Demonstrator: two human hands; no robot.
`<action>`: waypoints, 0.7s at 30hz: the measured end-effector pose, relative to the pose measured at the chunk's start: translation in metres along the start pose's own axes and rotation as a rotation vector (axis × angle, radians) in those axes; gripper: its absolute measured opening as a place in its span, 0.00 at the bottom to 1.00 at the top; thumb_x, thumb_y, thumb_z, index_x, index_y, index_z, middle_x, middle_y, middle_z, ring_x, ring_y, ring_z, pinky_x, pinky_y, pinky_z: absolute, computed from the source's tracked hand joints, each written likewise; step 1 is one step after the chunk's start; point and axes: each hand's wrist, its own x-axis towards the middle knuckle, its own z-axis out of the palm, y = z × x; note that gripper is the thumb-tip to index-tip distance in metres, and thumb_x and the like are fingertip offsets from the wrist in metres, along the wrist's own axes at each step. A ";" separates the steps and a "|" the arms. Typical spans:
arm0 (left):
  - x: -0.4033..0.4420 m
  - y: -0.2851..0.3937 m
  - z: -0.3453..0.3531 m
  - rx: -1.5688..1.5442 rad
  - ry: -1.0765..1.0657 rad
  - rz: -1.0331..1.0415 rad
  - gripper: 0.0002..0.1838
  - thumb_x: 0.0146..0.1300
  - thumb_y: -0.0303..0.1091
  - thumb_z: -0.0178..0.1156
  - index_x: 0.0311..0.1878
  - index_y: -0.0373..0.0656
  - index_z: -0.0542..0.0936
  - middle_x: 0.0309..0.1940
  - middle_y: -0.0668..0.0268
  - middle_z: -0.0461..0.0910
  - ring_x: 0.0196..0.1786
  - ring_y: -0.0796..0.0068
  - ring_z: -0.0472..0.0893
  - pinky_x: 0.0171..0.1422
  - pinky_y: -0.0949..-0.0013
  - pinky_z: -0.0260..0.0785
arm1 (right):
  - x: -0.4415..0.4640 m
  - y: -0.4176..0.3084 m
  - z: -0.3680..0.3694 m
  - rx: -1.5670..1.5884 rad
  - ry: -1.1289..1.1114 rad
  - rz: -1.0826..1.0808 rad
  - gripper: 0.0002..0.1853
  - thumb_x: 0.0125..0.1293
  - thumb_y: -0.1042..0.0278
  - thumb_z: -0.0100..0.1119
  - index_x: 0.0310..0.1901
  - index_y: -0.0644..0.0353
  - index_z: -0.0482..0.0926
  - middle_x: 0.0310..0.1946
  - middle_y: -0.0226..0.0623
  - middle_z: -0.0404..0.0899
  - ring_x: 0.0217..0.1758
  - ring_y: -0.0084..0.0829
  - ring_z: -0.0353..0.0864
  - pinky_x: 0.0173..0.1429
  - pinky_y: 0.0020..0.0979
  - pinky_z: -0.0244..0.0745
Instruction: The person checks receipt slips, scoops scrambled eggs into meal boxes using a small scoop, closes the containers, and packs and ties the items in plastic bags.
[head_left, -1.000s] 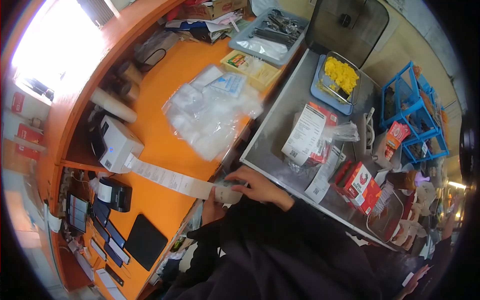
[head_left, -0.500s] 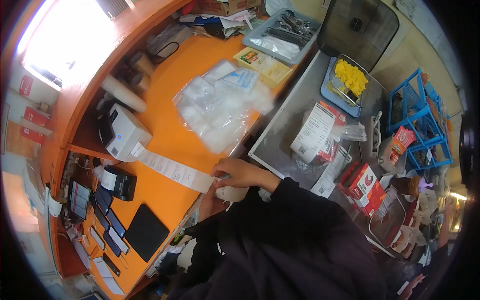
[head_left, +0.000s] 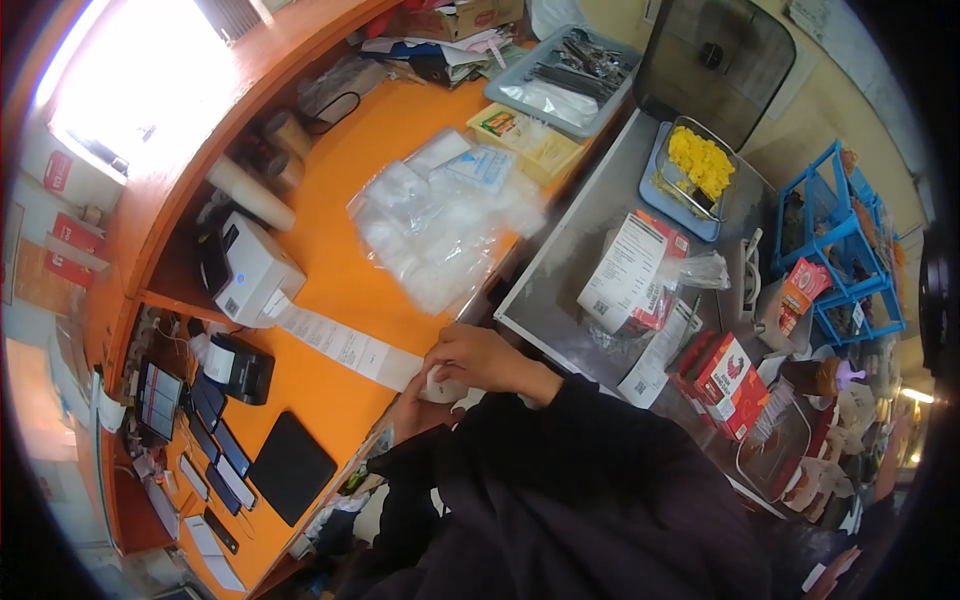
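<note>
A long printed paper label strip (head_left: pixel 340 343) runs out of a white label printer (head_left: pixel 252 270) and across the orange counter to my hands at its front edge. Between my hands sits a small white roll (head_left: pixel 440 387), where the strip's end appears wound up. My right hand (head_left: pixel 480 357) is closed over the top of this roll, fingers bent. Lower down and partly covered by the right, my left hand (head_left: pixel 406 408) grips the roll from the side. The inner fingertips are hidden.
Clear plastic bags (head_left: pixel 430 220) lie on the orange counter (head_left: pixel 335 190). A black card reader or receipt printer (head_left: pixel 240 370), several phones and a black tablet (head_left: pixel 292 467) lie left. Right, a metal table (head_left: pixel 560 250) carries a bagged box with a receipt (head_left: pixel 630 270) and red boxes (head_left: pixel 730 385).
My fingers have shifted around the roll, with the right hand slightly lower and curled more over it. The strip's near end has moved slightly left; the printer stays put.
</note>
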 end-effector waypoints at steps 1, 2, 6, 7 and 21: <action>0.001 0.000 0.001 0.040 0.035 0.011 0.24 0.68 0.53 0.57 0.62 0.56 0.69 0.51 0.70 0.76 0.50 0.71 0.76 0.39 0.63 0.63 | -0.001 0.003 0.004 -0.030 0.053 -0.061 0.07 0.56 0.64 0.69 0.37 0.51 0.84 0.34 0.31 0.76 0.45 0.36 0.79 0.50 0.37 0.73; 0.003 -0.001 0.003 0.082 0.067 0.019 0.24 0.68 0.53 0.57 0.62 0.55 0.69 0.50 0.69 0.77 0.48 0.70 0.77 0.38 0.65 0.63 | -0.002 0.004 0.006 -0.064 0.108 -0.118 0.06 0.56 0.64 0.69 0.35 0.51 0.84 0.34 0.30 0.76 0.46 0.35 0.78 0.51 0.37 0.72; 0.021 -0.029 -0.018 0.265 0.098 0.344 0.20 0.70 0.46 0.57 0.59 0.46 0.73 0.45 0.66 0.80 0.44 0.69 0.80 0.35 0.69 0.63 | -0.015 -0.001 0.003 0.081 0.136 -0.165 0.06 0.50 0.67 0.71 0.29 0.50 0.82 0.32 0.33 0.78 0.41 0.37 0.80 0.45 0.39 0.73; 0.045 -0.054 -0.051 0.267 0.198 0.622 0.22 0.72 0.42 0.56 0.61 0.38 0.72 0.42 0.64 0.81 0.42 0.71 0.82 0.36 0.69 0.68 | -0.022 -0.004 0.000 0.070 0.100 -0.103 0.06 0.53 0.68 0.70 0.32 0.53 0.82 0.34 0.36 0.80 0.42 0.35 0.81 0.47 0.36 0.75; 0.092 -0.048 0.117 1.626 -0.208 0.769 0.09 0.67 0.38 0.58 0.40 0.45 0.84 0.41 0.60 0.81 0.44 0.53 0.81 0.49 0.57 0.71 | -0.164 0.001 -0.112 0.348 1.409 0.542 0.12 0.60 0.79 0.70 0.42 0.61 0.75 0.34 0.31 0.80 0.34 0.16 0.79 0.35 0.19 0.74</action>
